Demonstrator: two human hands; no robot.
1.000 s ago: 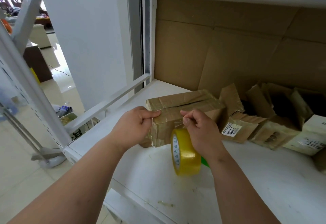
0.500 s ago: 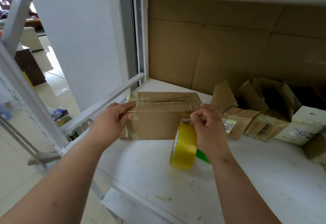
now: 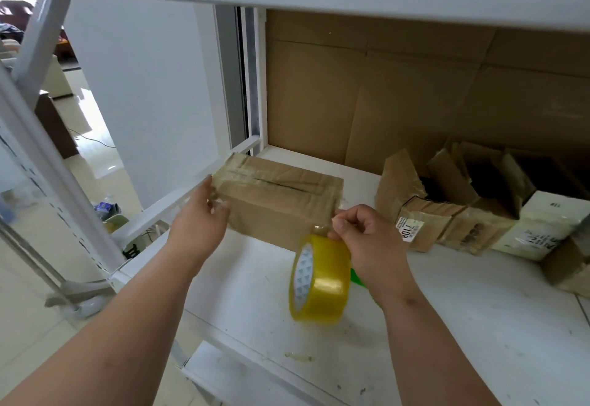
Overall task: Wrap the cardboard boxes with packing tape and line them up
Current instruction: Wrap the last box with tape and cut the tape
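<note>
While my left hand [image 3: 198, 226] rests flat w/ straight fingers against the left end of the cardboard box [image 3: 281, 201], my right hand [image 3: 367, 239] is curled, thumb and fingers pinching the top of the tape roll [image 3: 319, 281]. It looks like the pinch is on the loose end of the tape, near the lower right corner of the box, but I cannot tell exactly. The roll is yellow-clear, stands on its edge on the white shelf [image 3: 463, 325], and leans a bit in front of the box, just beside my right hand.

The box lies on the shelf near the left-back corner, close to the white rail [image 3: 178, 201]. Its top flaps are closed w/ a dark slit along the middle, and shiny tape already covers the left end and the top.

To the right, a group of other boxes [image 3: 453, 211] stands against the brown cardboard backing [image 3: 415, 96], some w/ flaps open; one has a white label, and a pale box [image 3: 539, 230] is next to them. A small green thing [image 3: 357, 278] shows behind my right wrist, mostly hidden. A scrap of tape [image 3: 298, 356] lies on the shelf nearer to me.
</note>
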